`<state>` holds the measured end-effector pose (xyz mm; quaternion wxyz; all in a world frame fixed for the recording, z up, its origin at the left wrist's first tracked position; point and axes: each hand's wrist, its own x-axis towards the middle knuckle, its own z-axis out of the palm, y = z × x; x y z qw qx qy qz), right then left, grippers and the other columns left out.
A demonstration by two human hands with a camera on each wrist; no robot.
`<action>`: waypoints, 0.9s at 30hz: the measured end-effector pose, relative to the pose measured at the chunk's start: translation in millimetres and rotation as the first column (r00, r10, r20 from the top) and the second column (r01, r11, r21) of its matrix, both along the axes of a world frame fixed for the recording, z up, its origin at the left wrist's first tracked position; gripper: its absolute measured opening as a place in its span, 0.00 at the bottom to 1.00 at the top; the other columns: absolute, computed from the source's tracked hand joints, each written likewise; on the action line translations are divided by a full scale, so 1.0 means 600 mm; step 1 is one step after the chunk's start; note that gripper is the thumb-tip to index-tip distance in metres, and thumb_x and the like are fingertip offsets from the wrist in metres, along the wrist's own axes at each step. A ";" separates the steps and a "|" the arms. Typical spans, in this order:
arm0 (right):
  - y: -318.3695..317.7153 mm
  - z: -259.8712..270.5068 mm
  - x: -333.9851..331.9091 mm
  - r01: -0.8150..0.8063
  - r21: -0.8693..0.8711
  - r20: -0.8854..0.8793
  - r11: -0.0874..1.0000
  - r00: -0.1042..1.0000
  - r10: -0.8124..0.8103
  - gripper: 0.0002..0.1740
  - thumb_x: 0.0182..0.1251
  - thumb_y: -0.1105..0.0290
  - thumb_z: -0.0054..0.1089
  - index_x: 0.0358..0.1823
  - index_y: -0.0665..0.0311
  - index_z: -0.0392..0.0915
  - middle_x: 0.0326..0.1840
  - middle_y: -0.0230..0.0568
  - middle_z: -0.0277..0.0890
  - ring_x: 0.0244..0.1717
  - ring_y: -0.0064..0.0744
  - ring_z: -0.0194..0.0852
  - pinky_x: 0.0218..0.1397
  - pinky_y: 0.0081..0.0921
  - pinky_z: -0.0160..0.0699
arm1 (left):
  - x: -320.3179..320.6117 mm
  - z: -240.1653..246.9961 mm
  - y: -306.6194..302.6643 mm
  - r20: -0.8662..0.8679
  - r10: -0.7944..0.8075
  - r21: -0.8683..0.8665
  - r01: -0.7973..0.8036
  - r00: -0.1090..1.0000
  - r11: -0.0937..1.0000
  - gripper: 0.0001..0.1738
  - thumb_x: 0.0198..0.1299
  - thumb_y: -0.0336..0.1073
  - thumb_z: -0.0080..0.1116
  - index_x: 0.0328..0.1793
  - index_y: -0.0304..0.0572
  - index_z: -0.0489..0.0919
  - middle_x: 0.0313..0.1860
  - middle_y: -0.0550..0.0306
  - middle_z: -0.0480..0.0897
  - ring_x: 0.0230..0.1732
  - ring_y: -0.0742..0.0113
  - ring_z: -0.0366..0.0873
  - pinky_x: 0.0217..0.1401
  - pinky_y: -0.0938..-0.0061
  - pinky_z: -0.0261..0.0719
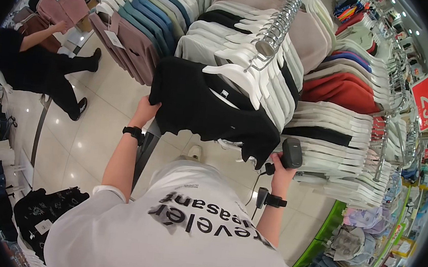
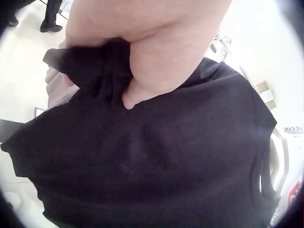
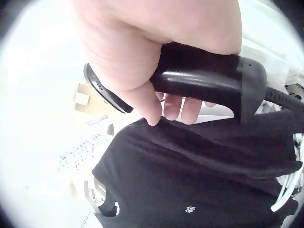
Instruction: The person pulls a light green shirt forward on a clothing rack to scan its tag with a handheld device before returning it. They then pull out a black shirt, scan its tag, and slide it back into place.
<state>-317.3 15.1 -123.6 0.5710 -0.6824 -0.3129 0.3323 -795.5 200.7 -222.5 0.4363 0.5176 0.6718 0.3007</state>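
- Black shirt (image 1: 191,98) cloth is pinched narrowly in your left hand (image 1: 147,111).
- Your right hand (image 1: 284,171) wraps a corded handheld device (image 3: 199,73).
- Head view: the shirt, on its white hanger (image 1: 241,80), slants upper left to lower right.
- Its white chest mark (image 3: 190,209) shows at your right wrist, not your left.
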 end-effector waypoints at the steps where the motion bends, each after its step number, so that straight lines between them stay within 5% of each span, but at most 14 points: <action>1: 0.008 0.022 -0.009 0.000 0.002 0.000 1.000 1.000 0.000 0.12 0.61 0.82 0.73 0.45 0.66 0.82 0.37 0.32 0.81 0.39 0.25 0.80 0.49 0.27 0.79 | 0.000 0.003 0.005 -0.060 0.010 0.011 -0.009 0.998 1.000 0.15 0.61 0.28 0.67 0.52 0.28 0.84 0.42 0.44 0.89 0.44 0.57 0.88 0.51 0.64 0.83; 5: 0.039 0.072 -0.023 -0.026 0.100 0.150 0.995 0.989 0.011 0.10 0.61 0.79 0.75 0.43 0.67 0.84 0.39 0.33 0.85 0.39 0.23 0.81 0.47 0.25 0.80 | -0.002 0.023 0.030 -0.193 0.001 0.082 0.015 0.981 0.997 0.16 0.60 0.30 0.66 0.53 0.32 0.83 0.43 0.43 0.89 0.45 0.51 0.88 0.51 0.63 0.83; 7: 0.051 0.093 -0.035 -0.077 0.051 0.296 0.996 0.953 0.059 0.13 0.62 0.76 0.76 0.47 0.68 0.84 0.40 0.34 0.86 0.41 0.24 0.82 0.50 0.27 0.81 | 0.007 0.039 0.048 -0.163 0.054 0.401 0.016 0.985 0.916 0.16 0.64 0.32 0.67 0.54 0.31 0.82 0.46 0.50 0.88 0.48 0.60 0.87 0.48 0.69 0.82; 8: 0.054 0.094 -0.039 -0.076 0.056 0.299 0.996 0.953 0.056 0.13 0.62 0.76 0.76 0.47 0.68 0.84 0.40 0.34 0.86 0.41 0.24 0.82 0.50 0.27 0.81 | 0.011 0.048 0.059 -0.160 0.053 0.406 0.017 0.986 0.914 0.16 0.64 0.32 0.67 0.54 0.31 0.82 0.46 0.50 0.88 0.48 0.60 0.87 0.48 0.69 0.82; 11: 0.065 0.096 -0.057 -0.058 0.099 0.408 0.993 0.913 0.012 0.16 0.61 0.72 0.78 0.48 0.69 0.84 0.41 0.36 0.88 0.42 0.26 0.84 0.52 0.28 0.81 | 0.068 0.165 0.086 -0.133 0.036 0.515 0.038 0.991 0.856 0.18 0.65 0.34 0.67 0.58 0.33 0.81 0.52 0.49 0.87 0.55 0.59 0.86 0.56 0.67 0.82; 14: 0.072 0.098 -0.072 -0.079 0.029 0.410 0.996 0.910 0.060 0.17 0.61 0.72 0.79 0.49 0.70 0.84 0.43 0.36 0.86 0.43 0.26 0.81 0.52 0.28 0.79 | 0.119 0.234 0.119 -0.199 -0.086 0.678 0.201 0.976 0.707 0.20 0.65 0.36 0.68 0.61 0.36 0.81 0.56 0.47 0.86 0.60 0.54 0.84 0.63 0.63 0.79; 16: 0.074 0.095 -0.077 -0.091 0.045 0.396 0.995 0.916 0.066 0.18 0.61 0.71 0.79 0.49 0.70 0.84 0.43 0.36 0.87 0.43 0.25 0.81 0.53 0.28 0.79 | 0.148 0.264 0.138 -0.365 -0.181 0.757 0.404 0.913 0.513 0.23 0.63 0.40 0.70 0.61 0.39 0.81 0.60 0.47 0.83 0.64 0.49 0.79 0.67 0.59 0.76; 20: 0.074 0.091 -0.082 -0.123 0.042 0.354 0.991 0.930 0.101 0.18 0.61 0.71 0.79 0.49 0.70 0.84 0.44 0.37 0.87 0.44 0.24 0.82 0.53 0.27 0.79 | 0.166 0.277 0.168 -0.531 -0.202 0.693 0.559 0.823 0.455 0.25 0.59 0.44 0.73 0.59 0.41 0.81 0.59 0.50 0.80 0.62 0.46 0.76 0.67 0.59 0.75; 27: 0.075 0.076 -0.065 -0.127 0.109 0.347 0.986 0.934 0.082 0.17 0.61 0.75 0.77 0.49 0.72 0.83 0.45 0.39 0.88 0.44 0.25 0.83 0.53 0.27 0.80 | 0.151 0.290 0.168 -0.580 -0.284 0.634 0.641 0.764 0.432 0.24 0.57 0.46 0.74 0.53 0.40 0.80 0.50 0.50 0.78 0.55 0.45 0.75 0.59 0.56 0.76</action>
